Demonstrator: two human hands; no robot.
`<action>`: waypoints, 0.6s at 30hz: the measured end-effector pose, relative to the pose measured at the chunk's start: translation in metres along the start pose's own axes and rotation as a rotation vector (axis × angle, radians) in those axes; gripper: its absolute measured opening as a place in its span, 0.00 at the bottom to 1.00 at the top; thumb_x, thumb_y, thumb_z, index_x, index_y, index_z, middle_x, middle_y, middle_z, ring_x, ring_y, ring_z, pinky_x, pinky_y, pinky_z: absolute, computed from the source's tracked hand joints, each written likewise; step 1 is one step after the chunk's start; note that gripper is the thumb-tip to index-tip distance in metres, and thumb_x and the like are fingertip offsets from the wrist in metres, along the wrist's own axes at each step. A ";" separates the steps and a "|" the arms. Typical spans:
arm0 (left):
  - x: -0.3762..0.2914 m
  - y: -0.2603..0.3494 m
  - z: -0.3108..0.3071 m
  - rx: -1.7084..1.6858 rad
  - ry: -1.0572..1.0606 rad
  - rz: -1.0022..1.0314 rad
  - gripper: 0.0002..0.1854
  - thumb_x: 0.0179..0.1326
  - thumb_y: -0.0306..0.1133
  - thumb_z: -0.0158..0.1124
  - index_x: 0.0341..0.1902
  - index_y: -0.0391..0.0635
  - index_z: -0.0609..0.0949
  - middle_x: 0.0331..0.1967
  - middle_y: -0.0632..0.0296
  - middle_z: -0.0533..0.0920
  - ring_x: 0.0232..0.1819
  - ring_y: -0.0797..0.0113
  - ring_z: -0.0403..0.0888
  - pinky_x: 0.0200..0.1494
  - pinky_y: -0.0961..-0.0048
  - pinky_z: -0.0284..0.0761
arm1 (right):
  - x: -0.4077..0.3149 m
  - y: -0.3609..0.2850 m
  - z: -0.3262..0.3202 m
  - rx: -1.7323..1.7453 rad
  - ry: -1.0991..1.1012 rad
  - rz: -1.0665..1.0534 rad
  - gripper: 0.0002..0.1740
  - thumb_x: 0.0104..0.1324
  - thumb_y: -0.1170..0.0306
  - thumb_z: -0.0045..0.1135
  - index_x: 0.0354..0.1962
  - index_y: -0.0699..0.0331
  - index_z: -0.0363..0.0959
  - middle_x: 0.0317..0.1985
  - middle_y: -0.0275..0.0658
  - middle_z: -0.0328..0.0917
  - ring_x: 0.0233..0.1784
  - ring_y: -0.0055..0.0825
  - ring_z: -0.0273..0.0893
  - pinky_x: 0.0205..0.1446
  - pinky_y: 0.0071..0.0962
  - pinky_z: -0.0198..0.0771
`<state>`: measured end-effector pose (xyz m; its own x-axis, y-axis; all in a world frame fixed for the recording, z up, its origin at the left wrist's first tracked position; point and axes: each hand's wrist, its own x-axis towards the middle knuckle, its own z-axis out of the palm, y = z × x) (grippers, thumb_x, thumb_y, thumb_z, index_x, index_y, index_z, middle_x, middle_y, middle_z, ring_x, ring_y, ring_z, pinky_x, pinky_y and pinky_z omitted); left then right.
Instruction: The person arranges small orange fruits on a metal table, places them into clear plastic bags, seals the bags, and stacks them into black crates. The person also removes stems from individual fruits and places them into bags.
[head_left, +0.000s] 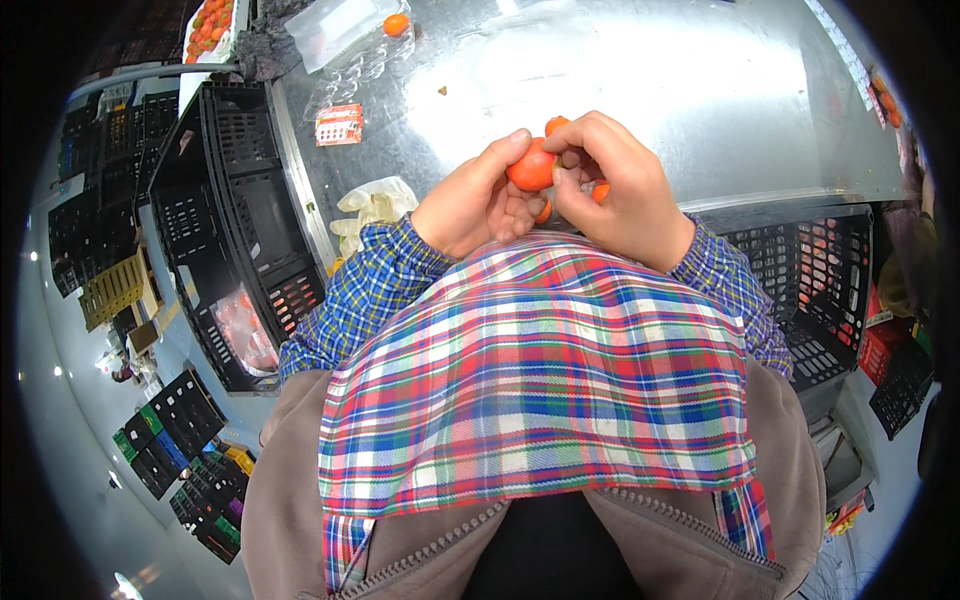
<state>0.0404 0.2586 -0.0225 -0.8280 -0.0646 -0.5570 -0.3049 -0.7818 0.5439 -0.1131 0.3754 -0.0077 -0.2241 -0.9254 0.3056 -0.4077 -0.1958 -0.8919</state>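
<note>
Above the metal table (697, 150), my left hand (484, 187) holds a red-orange tomato (531, 169) between the thumb and curled fingers. The thumb and fingertips of my right hand (619, 180) pinch at the tomato's right end, where a bit of green shows. Other orange-red fruits lie close by and partly hidden: one (556, 125) just beyond my hands, one (601, 192) behind my right fingers, and one (543, 211) below my left fingertips. Another orange fruit (396, 25) rests at the far left beside clear plastic trays (352, 79).
Printed labels (339, 125) and pale gloves (375, 204) lie on the table's left side. Black plastic crates stand at left (247, 172) and right (799, 277), the left one with bagged red produce (244, 330). A white box of tomatoes (210, 30) is at the upper left.
</note>
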 end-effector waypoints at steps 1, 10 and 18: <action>0.001 -0.002 0.001 -0.003 0.018 0.012 0.27 0.70 0.57 0.40 0.39 0.43 0.74 0.18 0.64 0.75 0.14 0.78 0.70 0.16 0.84 0.64 | -0.001 0.001 -0.001 0.009 -0.003 0.010 0.13 0.54 0.84 0.56 0.39 0.67 0.71 0.32 0.37 0.70 0.29 0.18 0.71 0.32 0.16 0.71; 0.002 -0.005 0.000 0.017 0.082 -0.015 0.28 0.68 0.59 0.42 0.38 0.43 0.75 0.20 0.64 0.75 0.14 0.77 0.69 0.16 0.83 0.63 | -0.003 0.008 0.005 -0.097 0.085 -0.068 0.09 0.56 0.83 0.56 0.35 0.67 0.71 0.27 0.37 0.72 0.26 0.20 0.74 0.28 0.18 0.71; -0.007 0.001 0.009 0.282 0.222 0.168 0.27 0.67 0.57 0.45 0.39 0.42 0.77 0.20 0.64 0.76 0.17 0.78 0.70 0.18 0.84 0.63 | -0.004 -0.001 0.004 -0.312 0.108 -0.114 0.07 0.55 0.80 0.59 0.33 0.68 0.72 0.25 0.40 0.76 0.23 0.27 0.77 0.26 0.22 0.73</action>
<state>0.0413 0.2634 -0.0126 -0.7646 -0.3340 -0.5511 -0.3167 -0.5500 0.7728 -0.1081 0.3777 -0.0099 -0.2471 -0.8602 0.4461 -0.6830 -0.1719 -0.7099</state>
